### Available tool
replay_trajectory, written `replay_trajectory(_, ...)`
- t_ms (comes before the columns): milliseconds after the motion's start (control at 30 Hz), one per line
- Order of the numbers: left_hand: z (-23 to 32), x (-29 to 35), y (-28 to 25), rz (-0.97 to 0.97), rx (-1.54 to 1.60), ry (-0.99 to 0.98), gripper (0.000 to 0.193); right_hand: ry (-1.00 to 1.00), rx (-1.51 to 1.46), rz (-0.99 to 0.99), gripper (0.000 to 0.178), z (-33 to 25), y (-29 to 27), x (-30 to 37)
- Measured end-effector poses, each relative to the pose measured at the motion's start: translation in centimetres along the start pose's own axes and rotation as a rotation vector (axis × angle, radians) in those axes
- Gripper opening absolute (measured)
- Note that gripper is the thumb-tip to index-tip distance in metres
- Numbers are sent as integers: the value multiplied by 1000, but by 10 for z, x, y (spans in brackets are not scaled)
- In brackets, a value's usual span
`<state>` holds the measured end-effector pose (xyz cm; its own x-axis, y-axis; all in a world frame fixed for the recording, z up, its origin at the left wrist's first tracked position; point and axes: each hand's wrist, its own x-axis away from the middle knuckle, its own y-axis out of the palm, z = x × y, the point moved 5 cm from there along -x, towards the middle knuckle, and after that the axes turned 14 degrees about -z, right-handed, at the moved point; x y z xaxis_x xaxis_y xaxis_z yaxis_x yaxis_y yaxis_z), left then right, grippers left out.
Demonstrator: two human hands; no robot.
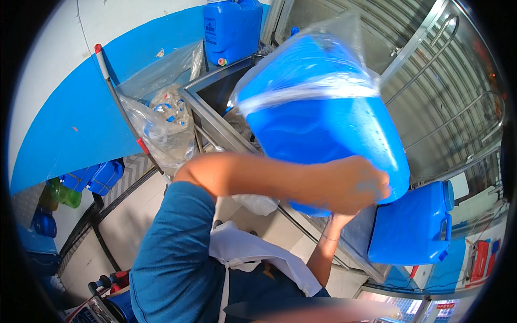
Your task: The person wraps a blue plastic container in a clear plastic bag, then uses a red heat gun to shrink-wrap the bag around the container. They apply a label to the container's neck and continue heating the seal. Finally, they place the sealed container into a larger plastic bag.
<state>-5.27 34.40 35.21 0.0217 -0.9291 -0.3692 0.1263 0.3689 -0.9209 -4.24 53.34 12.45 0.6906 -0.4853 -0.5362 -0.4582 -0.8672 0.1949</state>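
A large blue plastic water jug [318, 126] fills the middle of the view, tilted over a metal-framed counter. Clear plastic film [328, 81] covers its far part, with a bunched whitish band across it. My left arm reaches across to the right, and my left hand [358, 185] is curled in a fist against the jug's near end. Motion blurs that hand, and what lies inside its fingers is hidden. Below it is my right hand [340, 218], mostly covered by the left; its fingers cannot be seen.
Another blue jug [409, 226] stands at the right end of the counter [215, 116]. A further blue jug [231, 29] is at the far side. Left of the counter are a clear bag of crumpled plastic [167, 118] and a leaning pole [116, 99]. A metal shutter [463, 86] rises behind.
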Motion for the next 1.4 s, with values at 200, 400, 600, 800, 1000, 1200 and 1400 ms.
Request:
replay_trajectory(200, -76, 148, -3, 982, -212, -495, 48, 88, -690, -269, 25, 33, -29, -18)
replay_trajectory(400, -124, 122, -33, 1060, -359, -345, 36, 384, -529, -34, 28, 69, -27, 17)
replay_trajectory(600, -138, 107, -28, 574, -393, -456, 23, 253, -261, -104, 36, 66, -13, 31)
replay_trajectory(800, -60, 81, 81, 146, 34, -208, 19, 296, -373, -49, 36, 70, -1, 27)
replay_trajectory(1000, -92, 103, 14, 817, 150, -419, 57, 358, -530, -14, 36, 68, -3, 20)
replay_trajectory(1200, -149, 84, 12, 1135, 382, -482, 97, 373, -593, -2, 36, 75, 4, 21)
replay_trajectory(1400, -81, 77, 188, 734, 869, -422, 92, 270, -911, -23, 39, 79, 19, -18)
